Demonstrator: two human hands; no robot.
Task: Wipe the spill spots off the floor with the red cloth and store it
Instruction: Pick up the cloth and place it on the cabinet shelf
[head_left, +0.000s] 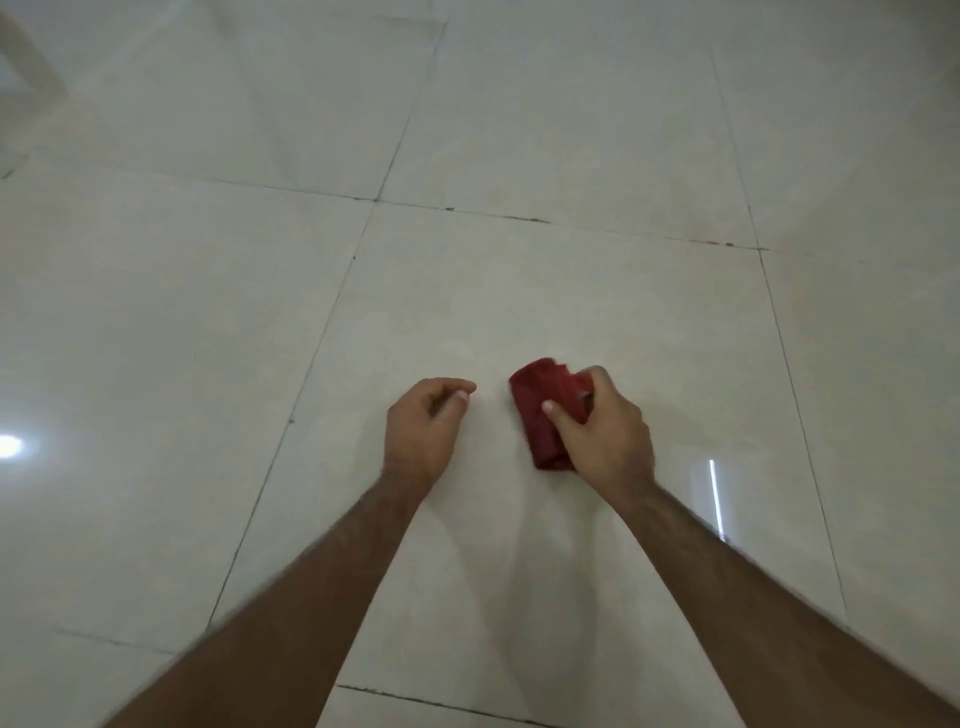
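Note:
A bunched red cloth (543, 408) is gripped in my right hand (602, 431), with the thumb across it and the fingers wrapped over its right side. Both hang above a pale glossy floor tile (519, 291). My left hand (423, 423) is a little to the left of the cloth, fingers loosely curled, nothing in it. I can make out no clear spill spot on the tile; only faint dull patches show beyond the hands.
The floor is large cream tiles with dark grout lines (467, 210). A white object's edge (31, 62) shows at the far top left. Light glares sit at the left (10, 446) and right (716, 493).

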